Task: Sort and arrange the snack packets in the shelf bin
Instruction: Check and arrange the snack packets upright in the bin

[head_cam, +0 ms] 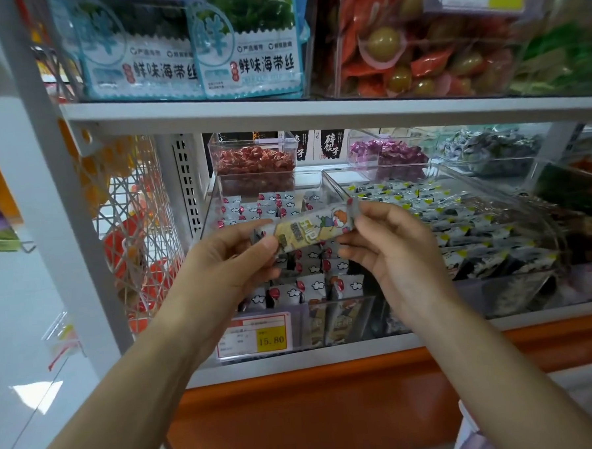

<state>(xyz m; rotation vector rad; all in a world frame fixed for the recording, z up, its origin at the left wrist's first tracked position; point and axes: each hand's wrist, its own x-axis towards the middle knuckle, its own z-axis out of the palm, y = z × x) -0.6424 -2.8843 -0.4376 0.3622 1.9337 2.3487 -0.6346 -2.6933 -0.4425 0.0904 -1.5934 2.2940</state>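
Observation:
A long yellowish snack packet with a cartoon print is held level above a clear shelf bin. My left hand pinches its left end and my right hand pinches its right end. Below it, the bin holds several small white packets with red and cloud prints, partly hidden by my hands. Two yellowish packets like the held one stand upright behind the bin's front wall.
A yellow price tag hangs on the bin front. To the right sits a clear bin of grey-and-yellow packets. Small bins of red sweets and purple sweets stand behind. A white shelf board runs close overhead, a wire rack at left.

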